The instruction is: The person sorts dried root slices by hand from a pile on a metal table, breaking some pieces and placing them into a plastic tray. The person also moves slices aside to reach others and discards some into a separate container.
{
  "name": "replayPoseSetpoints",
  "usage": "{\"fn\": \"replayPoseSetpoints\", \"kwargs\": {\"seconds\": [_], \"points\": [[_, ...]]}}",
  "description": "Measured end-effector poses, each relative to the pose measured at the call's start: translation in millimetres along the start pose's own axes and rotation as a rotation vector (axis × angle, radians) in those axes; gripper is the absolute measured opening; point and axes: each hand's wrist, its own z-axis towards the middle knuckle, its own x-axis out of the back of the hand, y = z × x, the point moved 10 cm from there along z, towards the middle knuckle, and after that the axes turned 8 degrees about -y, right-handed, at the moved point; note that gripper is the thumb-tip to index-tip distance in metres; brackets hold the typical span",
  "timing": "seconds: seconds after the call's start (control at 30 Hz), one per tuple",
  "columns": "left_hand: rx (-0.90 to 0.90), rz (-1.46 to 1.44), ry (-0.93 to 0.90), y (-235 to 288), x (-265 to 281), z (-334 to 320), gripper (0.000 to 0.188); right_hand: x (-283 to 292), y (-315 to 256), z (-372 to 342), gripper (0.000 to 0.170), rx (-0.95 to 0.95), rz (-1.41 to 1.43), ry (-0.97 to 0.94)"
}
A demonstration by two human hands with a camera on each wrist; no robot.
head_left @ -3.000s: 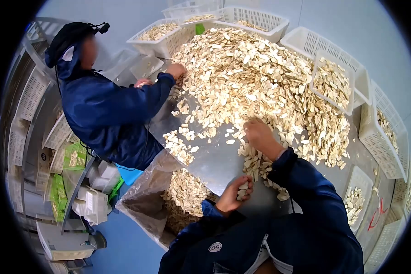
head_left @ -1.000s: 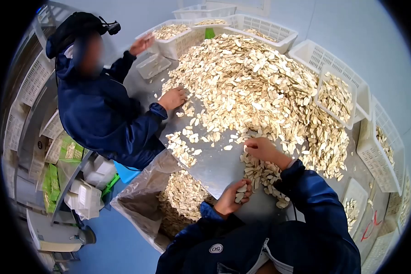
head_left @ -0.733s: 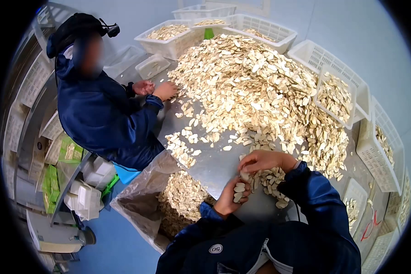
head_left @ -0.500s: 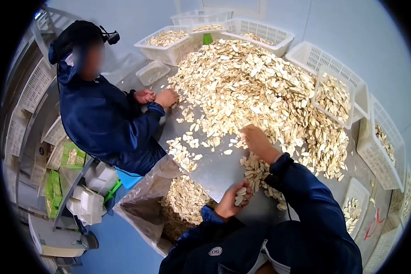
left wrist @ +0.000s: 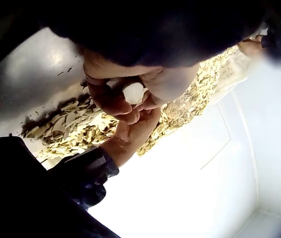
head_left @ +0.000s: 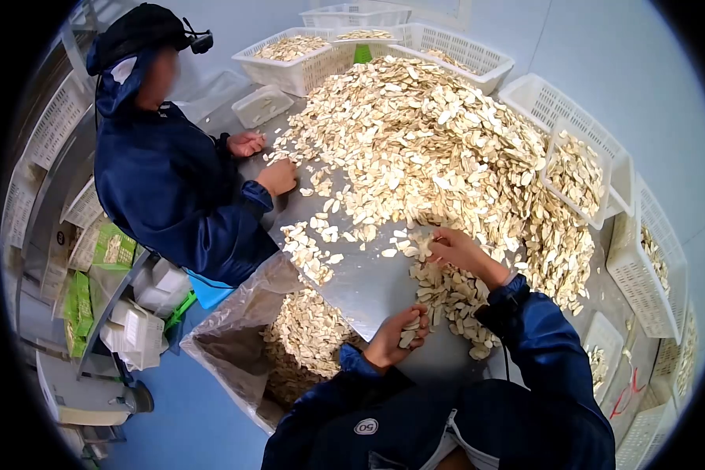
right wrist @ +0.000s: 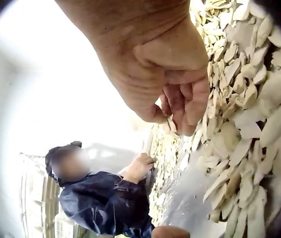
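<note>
My left hand (head_left: 395, 338) is palm up near the table's front edge, its fingers curled round several pale dried slices (head_left: 410, 334). One of those slices shows white between thumb and fingers in the left wrist view. My right hand (head_left: 465, 255) is at the near edge of the big heap of slices (head_left: 415, 141), above a smaller pile (head_left: 450, 305). In the right wrist view, its thumb and fingertips pinch a thin slice (right wrist: 172, 125). Loose slices lie on the metal table close to these fingers.
Another person (head_left: 176, 172) works at the heap's left side. A plastic-lined bin (head_left: 235, 352) holding slices stands below the table's left edge. White baskets (head_left: 646, 270) line the back and right. Red-handled scissors (head_left: 627, 395) lie beside a white tray (head_left: 612, 345).
My right hand goes from the small pile to my left hand, out to the heap, then back slightly nearer. My left hand stays put. The other person's raised hand comes down to the table.
</note>
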Motion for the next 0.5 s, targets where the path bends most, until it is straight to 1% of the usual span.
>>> {"fn": "replayPoseSetpoints", "kwargs": {"seconds": [0.03,0.13,0.17,0.23,0.33,0.43,0.5], "points": [[-0.002,0.005,-0.009,-0.3,0.6,-0.2,0.020,-2.2,-0.5,-2.0,0.025,0.022,-0.006,-0.025],[-0.013,0.013,-0.027,0.1,-1.2,-0.6,0.019,-11.7,-8.0,-1.5,0.022,0.248,-0.077,-0.086],[-0.013,0.008,-0.024,-0.4,-1.1,-0.5,0.019,-9.3,-3.6,-2.3,0.021,0.240,-0.171,-0.059],[-0.011,-0.002,-0.017,-0.8,-2.4,-0.8,0.019,-10.9,-19.3,-14.1,0.018,0.218,-0.359,-0.005],[-0.015,0.051,0.043,0.3,-0.1,-1.9,0.019,-6.4,-26.5,-24.9,0.018,0.178,-0.495,0.085],[-0.019,0.019,-0.020,-0.3,-1.2,0.3,0.019,-27.1,-31.9,-36.1,0.020,0.151,-0.573,-0.094],[-0.009,-0.062,-0.014,-2.2,6.7,3.3,0.019,-56.8,-35.5,-44.1,0.022,0.149,-0.372,-0.372]]}}
